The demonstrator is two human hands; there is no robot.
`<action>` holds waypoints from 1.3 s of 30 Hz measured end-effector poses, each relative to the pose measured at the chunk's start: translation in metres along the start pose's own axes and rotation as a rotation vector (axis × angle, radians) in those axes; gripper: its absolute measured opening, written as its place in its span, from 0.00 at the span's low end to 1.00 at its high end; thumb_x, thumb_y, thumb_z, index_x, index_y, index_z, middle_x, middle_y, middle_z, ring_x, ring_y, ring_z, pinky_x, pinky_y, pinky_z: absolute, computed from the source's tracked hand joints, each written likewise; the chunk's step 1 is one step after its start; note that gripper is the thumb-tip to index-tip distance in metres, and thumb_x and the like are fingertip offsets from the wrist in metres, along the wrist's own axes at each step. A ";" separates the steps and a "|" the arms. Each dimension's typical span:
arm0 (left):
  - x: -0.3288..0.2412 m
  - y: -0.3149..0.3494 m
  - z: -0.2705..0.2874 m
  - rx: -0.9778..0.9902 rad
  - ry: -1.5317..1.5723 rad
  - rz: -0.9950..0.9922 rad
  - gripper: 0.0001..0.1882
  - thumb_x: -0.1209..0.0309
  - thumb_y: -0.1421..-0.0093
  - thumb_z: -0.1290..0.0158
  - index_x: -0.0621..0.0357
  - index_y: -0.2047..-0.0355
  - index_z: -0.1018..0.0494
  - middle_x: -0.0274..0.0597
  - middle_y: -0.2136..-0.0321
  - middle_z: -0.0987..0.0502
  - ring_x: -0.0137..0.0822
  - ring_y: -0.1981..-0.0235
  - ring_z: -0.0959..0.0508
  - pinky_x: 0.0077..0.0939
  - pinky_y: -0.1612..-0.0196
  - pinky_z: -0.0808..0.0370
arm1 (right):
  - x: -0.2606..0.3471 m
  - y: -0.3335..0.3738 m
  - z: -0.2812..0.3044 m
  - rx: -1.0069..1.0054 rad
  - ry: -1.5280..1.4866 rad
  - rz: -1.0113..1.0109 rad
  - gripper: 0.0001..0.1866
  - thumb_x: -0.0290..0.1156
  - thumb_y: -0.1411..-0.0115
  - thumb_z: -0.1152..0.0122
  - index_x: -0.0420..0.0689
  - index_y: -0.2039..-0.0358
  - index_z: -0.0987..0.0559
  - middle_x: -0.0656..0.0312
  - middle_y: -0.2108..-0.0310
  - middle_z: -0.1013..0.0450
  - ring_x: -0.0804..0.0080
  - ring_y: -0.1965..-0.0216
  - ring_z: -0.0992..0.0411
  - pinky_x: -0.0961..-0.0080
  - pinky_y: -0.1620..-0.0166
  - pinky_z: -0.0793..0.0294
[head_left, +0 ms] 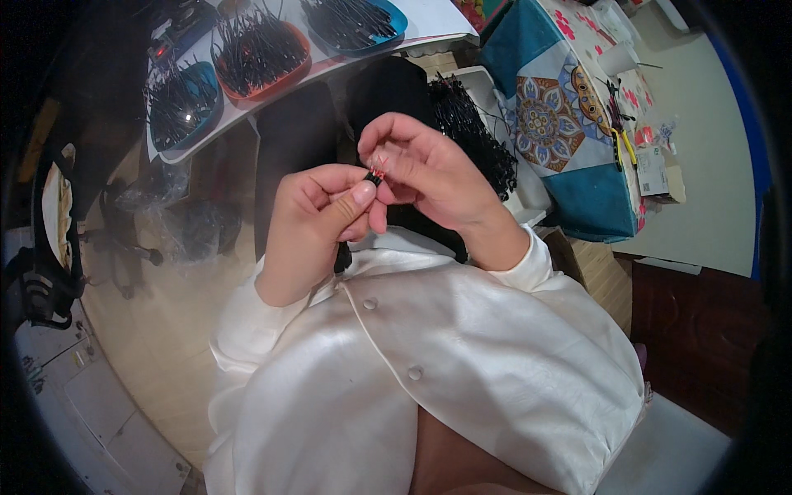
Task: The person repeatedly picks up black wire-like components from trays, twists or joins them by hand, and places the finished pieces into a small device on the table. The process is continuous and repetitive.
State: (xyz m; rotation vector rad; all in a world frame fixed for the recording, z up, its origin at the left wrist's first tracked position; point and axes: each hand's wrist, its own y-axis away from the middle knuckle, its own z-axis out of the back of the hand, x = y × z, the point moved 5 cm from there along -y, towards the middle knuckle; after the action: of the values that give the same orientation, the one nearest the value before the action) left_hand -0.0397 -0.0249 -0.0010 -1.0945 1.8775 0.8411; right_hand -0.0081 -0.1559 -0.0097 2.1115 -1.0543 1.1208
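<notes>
Above my lap, my left hand (309, 223) pinches a black cable end (374, 177) between thumb and fingertips. Short, thin red and pale wires fan out of its tip. The fingers of my right hand (433, 169) are closed around those wires, and the two hands nearly touch. Whether the right fingertips grip one wire or several is too small to make out. The rest of the cable is mostly hidden behind my left hand.
On the white table ahead stand a blue tray (216, 115), an orange tray (305, 70) and another blue tray (399, 21), all heaped with black cables. A white bin (532, 194) beside my legs holds more cables (470, 124). Yellow-handled pliers (629, 148) lie on the patterned cloth (549, 115) at right.
</notes>
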 end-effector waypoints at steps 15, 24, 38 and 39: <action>-0.002 0.008 0.003 0.071 -0.068 0.120 0.09 0.75 0.37 0.51 0.69 0.68 0.24 0.38 0.81 0.25 0.18 0.83 0.37 0.13 0.81 0.47 | 0.064 0.019 -0.029 0.281 1.423 0.768 0.09 0.24 0.53 0.31 0.40 0.69 0.20 0.59 0.69 0.28 0.66 0.68 0.29 0.76 0.66 0.28; -0.006 0.013 0.005 0.105 -0.033 0.239 0.08 0.75 0.37 0.51 0.68 0.69 0.25 0.36 0.82 0.27 0.18 0.84 0.40 0.13 0.80 0.46 | 0.081 0.038 -0.028 0.158 1.619 1.029 0.16 0.26 0.58 0.31 0.41 0.64 0.18 0.62 0.68 0.26 0.67 0.66 0.29 0.74 0.65 0.29; -0.013 0.012 -0.001 0.080 -0.356 0.148 0.06 0.78 0.39 0.50 0.69 0.70 0.25 0.34 0.82 0.27 0.22 0.83 0.35 0.17 0.79 0.39 | 0.063 0.036 -0.037 0.329 1.541 1.080 0.14 0.25 0.59 0.33 0.39 0.69 0.21 0.59 0.71 0.27 0.64 0.69 0.30 0.73 0.69 0.31; -0.015 0.013 -0.002 0.062 -0.469 0.080 0.05 0.79 0.40 0.50 0.69 0.70 0.25 0.34 0.82 0.28 0.24 0.83 0.33 0.19 0.79 0.37 | 0.063 0.036 -0.036 0.327 1.514 1.060 0.13 0.25 0.59 0.32 0.39 0.69 0.22 0.58 0.71 0.28 0.63 0.70 0.30 0.73 0.69 0.31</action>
State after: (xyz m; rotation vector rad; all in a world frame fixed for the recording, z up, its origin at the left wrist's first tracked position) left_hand -0.0476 -0.0154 0.0147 -0.7097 1.5462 0.9805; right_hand -0.0311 -0.1746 0.0654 0.1499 -1.0500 2.7228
